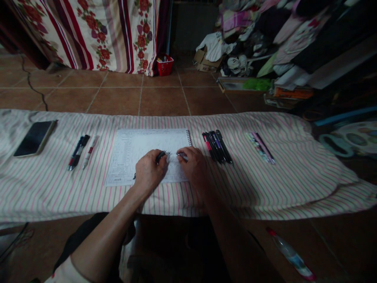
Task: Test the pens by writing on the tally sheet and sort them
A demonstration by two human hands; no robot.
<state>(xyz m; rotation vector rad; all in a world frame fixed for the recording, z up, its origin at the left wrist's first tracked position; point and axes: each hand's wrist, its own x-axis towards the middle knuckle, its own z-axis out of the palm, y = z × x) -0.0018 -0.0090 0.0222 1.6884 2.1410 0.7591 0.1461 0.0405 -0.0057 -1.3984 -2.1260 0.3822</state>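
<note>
Both hands are over a spiral-bound notebook (147,137) whose page carries printed and handwritten marks. My left hand (149,168) is closed around a dark pen (160,157); one end shows by the thumb, and a dark tip pokes out on the other side of the fist. Facing it, my right hand (193,166) pinches a slim pen part (182,156), mostly covered by the fingers. A small gap separates the two pieces. Just right of the notebook lies a row of several dark pens (217,147).
A phone (35,138) lies far left on the striped cloth (265,188), with dark pens (78,152) and a white-and-red pen (89,152) nearer. Pastel pens (261,147) lie to the right. On the floor are a plastic bottle (291,253) and a red basket (165,66).
</note>
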